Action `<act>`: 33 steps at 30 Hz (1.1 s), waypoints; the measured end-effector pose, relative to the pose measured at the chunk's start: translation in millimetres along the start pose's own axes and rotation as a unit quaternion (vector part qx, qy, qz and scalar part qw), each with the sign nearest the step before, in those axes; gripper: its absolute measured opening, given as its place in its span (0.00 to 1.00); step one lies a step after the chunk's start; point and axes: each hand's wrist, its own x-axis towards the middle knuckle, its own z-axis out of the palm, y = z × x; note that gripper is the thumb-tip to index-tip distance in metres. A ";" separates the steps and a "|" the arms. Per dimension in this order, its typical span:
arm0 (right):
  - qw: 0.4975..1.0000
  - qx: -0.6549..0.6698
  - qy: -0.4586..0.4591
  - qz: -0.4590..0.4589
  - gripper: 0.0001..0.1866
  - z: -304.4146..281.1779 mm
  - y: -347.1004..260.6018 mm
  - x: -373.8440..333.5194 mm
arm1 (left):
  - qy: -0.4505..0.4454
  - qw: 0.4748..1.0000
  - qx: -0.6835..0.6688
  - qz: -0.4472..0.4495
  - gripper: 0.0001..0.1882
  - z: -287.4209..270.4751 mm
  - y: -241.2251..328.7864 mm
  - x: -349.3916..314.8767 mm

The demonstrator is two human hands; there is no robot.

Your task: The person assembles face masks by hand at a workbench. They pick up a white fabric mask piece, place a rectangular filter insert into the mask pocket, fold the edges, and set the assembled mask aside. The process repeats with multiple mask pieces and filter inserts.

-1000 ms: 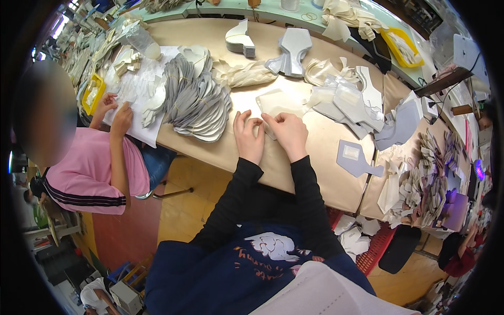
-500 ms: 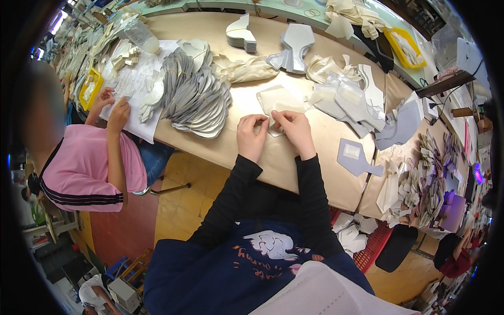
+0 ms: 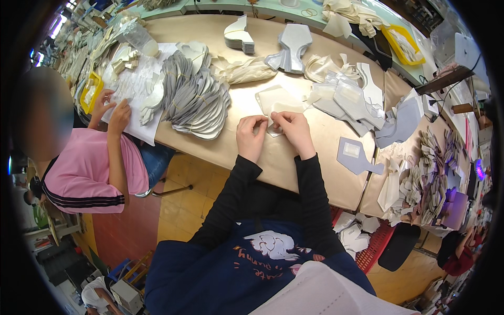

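Over the front part of the brown-covered table, my left hand [image 3: 251, 137] and my right hand [image 3: 295, 132] are close together, both closed in a pinch. Between the fingertips is a small cream sheet piece [image 3: 274, 131], partly covered by the fingers. Just beyond them lie flat cream sheet pieces [image 3: 273, 98], one overlapping another. To the right, a grey cut-out panel [image 3: 352, 153] with a pale rectangular patch and a narrow tail lies by itself.
Banded grey and white cut pieces [image 3: 197, 97] fill the left of the table [image 3: 320, 173]. Farther back stand stacks of grey panels [image 3: 295, 44]. More loose panels [image 3: 349, 102] spread at right. A co-worker in pink [image 3: 92, 168] sits at left, hands over a white sheet. A red basket [image 3: 375, 247] stands below.
My hands keep the same pinch on the small cream piece, with hardly any movement. The whole view has shifted very slightly, and more of the co-worker's head shows.
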 end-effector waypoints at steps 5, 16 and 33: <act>1.000 0.019 -0.002 -0.004 0.12 1.5 -2.4 -2.0 | -0.014 1.000 0.008 0.009 0.03 -1.1 -0.3 0.5; 0.972 0.224 0.069 -0.008 0.09 -14.5 1.6 -6.9 | -0.015 0.999 0.010 0.039 0.08 -6.0 -1.4 31.0; 0.850 0.441 0.250 -0.145 0.10 -67.7 30.3 -77.2 | -0.065 0.978 0.115 0.164 0.08 11.0 0.7 42.1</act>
